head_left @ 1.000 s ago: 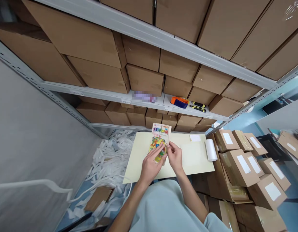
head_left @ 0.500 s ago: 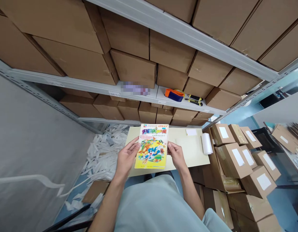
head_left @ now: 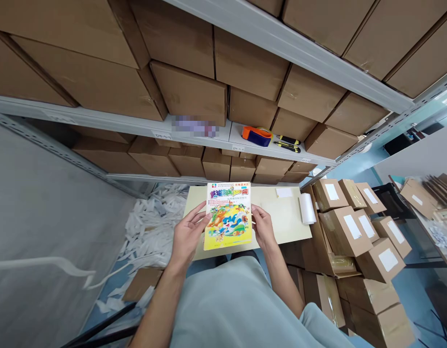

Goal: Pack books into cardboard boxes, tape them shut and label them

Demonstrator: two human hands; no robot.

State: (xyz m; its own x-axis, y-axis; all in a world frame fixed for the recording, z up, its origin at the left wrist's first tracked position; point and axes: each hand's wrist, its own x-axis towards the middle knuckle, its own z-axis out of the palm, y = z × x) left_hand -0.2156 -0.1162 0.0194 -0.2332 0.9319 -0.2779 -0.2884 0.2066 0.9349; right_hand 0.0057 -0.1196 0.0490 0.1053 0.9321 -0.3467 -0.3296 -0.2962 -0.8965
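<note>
A thin children's book (head_left: 228, 217) with a yellow and white cover and cartoon animals is held upright, facing me, above the pale tabletop (head_left: 289, 224). My left hand (head_left: 187, 234) grips its left edge, thumb on the front and fingers toward the back. At the opposite edge, my right hand (head_left: 263, 226) pinches the book near mid-height. The fingertips behind the cover are hidden. Right of the book, a small white paper slip (head_left: 284, 192) lies on the table, and a white roll (head_left: 307, 209) rests at the table's right end.
Shelves (head_left: 205, 135) full of cardboard boxes rise ahead, with an orange and blue tape dispenser (head_left: 257, 136) and yellow-black utility knives (head_left: 288, 144) on one ledge. Labelled cartons (head_left: 349, 229) are stacked at right. White paper strips (head_left: 145, 227) heap on the floor at left.
Both hands still hold the book by its sides, and it has tilted slightly. The whole view has shifted a little, with the shelves appearing farther left and higher.
</note>
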